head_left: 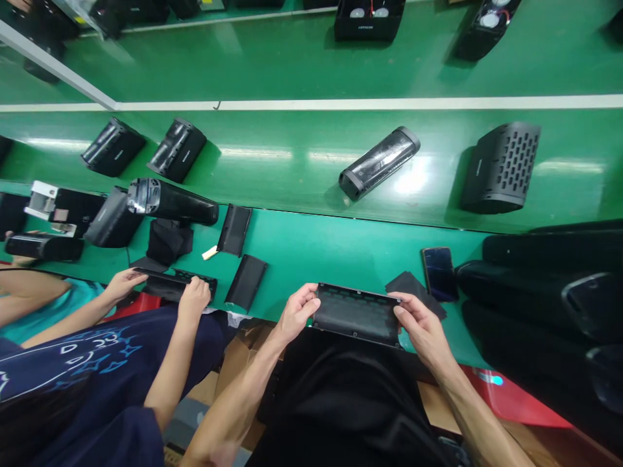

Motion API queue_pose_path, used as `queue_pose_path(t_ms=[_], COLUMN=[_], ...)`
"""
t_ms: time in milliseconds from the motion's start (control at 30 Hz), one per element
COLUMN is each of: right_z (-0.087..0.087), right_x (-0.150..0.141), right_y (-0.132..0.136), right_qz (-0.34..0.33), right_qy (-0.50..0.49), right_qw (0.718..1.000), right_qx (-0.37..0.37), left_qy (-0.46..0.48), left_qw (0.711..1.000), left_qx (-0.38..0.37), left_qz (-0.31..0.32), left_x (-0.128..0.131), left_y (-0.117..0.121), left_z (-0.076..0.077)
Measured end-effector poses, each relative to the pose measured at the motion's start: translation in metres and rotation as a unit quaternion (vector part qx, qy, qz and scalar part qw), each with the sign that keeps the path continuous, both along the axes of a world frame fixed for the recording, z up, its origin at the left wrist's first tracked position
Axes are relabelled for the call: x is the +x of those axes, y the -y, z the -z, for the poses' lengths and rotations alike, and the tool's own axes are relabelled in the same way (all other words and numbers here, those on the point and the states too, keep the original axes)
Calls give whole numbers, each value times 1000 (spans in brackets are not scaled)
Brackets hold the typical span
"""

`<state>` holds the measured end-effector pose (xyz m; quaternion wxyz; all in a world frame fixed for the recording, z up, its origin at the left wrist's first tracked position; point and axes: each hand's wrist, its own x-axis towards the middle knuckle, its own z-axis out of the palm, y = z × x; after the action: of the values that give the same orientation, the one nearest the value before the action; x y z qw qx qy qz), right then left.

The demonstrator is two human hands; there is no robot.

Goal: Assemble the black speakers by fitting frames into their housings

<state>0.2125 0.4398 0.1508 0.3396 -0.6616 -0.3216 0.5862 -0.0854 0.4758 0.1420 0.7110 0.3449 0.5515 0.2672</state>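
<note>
Between my two hands is a black speaker grille panel (359,314), its hollow inner side turned up and rows of slots faintly visible through it. My left hand (298,314) grips its left end, thumb on the edge. On the right end, my right hand (420,324) pinches the rim between thumb and fingers. The panel is held above the near edge of the green bench (302,253). Just beyond my right hand lie dark cloth-like sheets (413,288) and a phone (439,274).
Black speakers (379,162) stand along the green conveyor (272,168). On my left, a co-worker's hands (195,297) hold a similar panel; two black panels (246,282) lie between us. Large black rounded objects (530,292) crowd the right side, above a red stool (516,395).
</note>
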Motion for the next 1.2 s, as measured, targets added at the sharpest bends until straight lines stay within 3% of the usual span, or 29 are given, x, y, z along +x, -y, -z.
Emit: queue_pose_path(t_ms=[167,367,600,833,1033,1200], right_z=[2,7,7,-1,-2,-6], right_x=[2,-3,-12,-16,-25,-27], right_y=[1,-2,-12,-21,-27,-24], right_qz=[6,50,104,114,126,106], right_qy=[-4,-50,-118,-134,-161,-177], right_qw=[1000,996,985,983,977,977], right_qx=[-28,-55,-69,-59,-64,-44], left_qy=[28,137,249,292,275,289], left_qw=[1000,986,963,951,954,952], left_qx=[3,-73,-35,-35,-25,-41], left_qz=[0,-62,-97,-94,-115,-97], left_x=[-1,10,17,23,33,33], left_y=[2,-6,-10,-10,-9,-12], left_z=[5,4,6,0,7,11])
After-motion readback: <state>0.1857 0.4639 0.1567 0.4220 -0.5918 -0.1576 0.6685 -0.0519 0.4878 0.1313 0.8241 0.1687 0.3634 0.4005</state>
